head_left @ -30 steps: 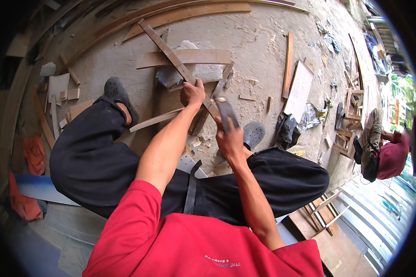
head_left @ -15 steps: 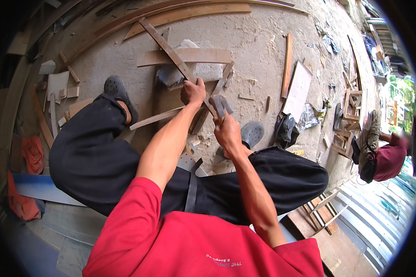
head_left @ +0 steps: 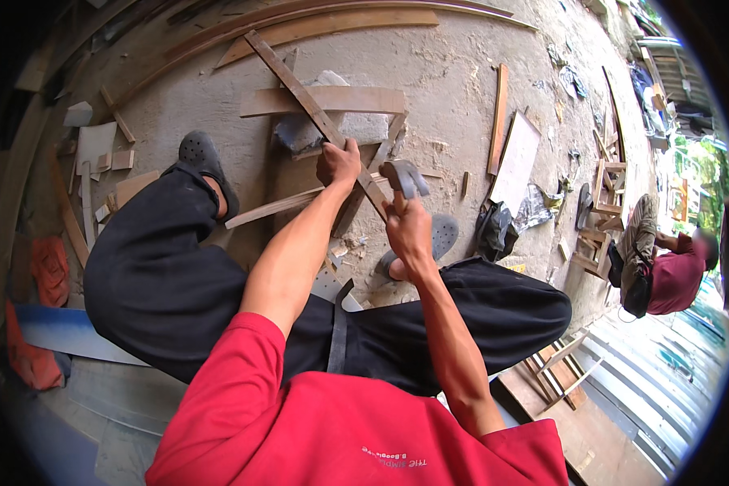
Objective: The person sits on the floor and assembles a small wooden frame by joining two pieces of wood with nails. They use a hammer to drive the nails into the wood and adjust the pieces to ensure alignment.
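My left hand (head_left: 339, 162) is closed around a long, narrow wooden strip (head_left: 293, 85), which runs slantwise from the far left down to the right. My right hand (head_left: 409, 227) grips a claw hammer (head_left: 404, 176) by its handle, with the head just right of the strip and apart from it. Beneath the strip, a curved pale board (head_left: 324, 100) crosses over a whitish block (head_left: 363, 126). Another curved wooden piece (head_left: 274, 207) passes under the strip near my left forearm. A dark upright-looking wooden piece lies partly hidden beneath these.
Long planks (head_left: 332, 31) lie along the far side. To the right are a narrow board (head_left: 498, 117), a pale panel (head_left: 516, 158) and a black plastic bag (head_left: 496, 230). Wood offcuts (head_left: 97, 150) are scattered at left. A person (head_left: 672, 275) sits at the far right beside small wooden frames (head_left: 607, 194).
The hammer has lifted off the strip and swung to the right, with its head now tilted differently. My right hand has shifted slightly right; my left hand keeps its hold.
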Motion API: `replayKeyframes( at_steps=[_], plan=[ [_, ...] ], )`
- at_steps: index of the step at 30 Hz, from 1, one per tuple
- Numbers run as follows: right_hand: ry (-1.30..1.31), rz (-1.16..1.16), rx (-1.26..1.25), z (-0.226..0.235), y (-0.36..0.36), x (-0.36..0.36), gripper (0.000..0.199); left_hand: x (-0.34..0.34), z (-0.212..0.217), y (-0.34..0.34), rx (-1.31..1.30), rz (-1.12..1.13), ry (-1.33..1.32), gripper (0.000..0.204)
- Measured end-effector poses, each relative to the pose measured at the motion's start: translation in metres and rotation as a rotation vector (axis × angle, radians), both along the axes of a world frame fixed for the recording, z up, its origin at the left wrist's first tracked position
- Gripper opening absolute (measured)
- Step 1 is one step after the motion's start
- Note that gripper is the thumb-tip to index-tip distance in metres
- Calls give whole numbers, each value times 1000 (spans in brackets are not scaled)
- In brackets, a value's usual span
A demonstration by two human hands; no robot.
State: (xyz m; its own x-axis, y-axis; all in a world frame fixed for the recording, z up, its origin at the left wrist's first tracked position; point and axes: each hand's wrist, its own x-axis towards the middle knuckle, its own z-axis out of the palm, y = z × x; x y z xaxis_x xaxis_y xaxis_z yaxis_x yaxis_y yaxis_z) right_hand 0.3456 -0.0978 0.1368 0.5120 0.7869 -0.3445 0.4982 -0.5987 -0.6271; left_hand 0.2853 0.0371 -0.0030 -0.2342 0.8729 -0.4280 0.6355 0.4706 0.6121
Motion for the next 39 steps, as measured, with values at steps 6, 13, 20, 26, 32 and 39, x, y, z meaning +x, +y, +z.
replayKeyframes(
  at_steps=[6, 13, 20, 26, 32, 39],
  plan=[
    [-182, 106, 70, -27, -25, -5, 27, 3, 2, 3, 16, -7, 1, 55],
    [-54, -11, 102, 4, 7, -6, 18, 0, 2, 5, 4, 3, -2, 55],
    [-147, 92, -184, -36, -14, -12, 27, 3, 1, 2, 19, -4, 18, 55],
    [-71, -26, 241, 10, -2, -18, 21, 1, 0, 5, 7, 14, 13, 54],
    [-59, 38, -88, -35, -15, -7, 22, 3, -3, 4, 14, 9, 6, 54],
    [-82, 13, 396, 2, -10, -7, 21, -2, 1, 3, 20, 25, -4, 54]
  ],
)
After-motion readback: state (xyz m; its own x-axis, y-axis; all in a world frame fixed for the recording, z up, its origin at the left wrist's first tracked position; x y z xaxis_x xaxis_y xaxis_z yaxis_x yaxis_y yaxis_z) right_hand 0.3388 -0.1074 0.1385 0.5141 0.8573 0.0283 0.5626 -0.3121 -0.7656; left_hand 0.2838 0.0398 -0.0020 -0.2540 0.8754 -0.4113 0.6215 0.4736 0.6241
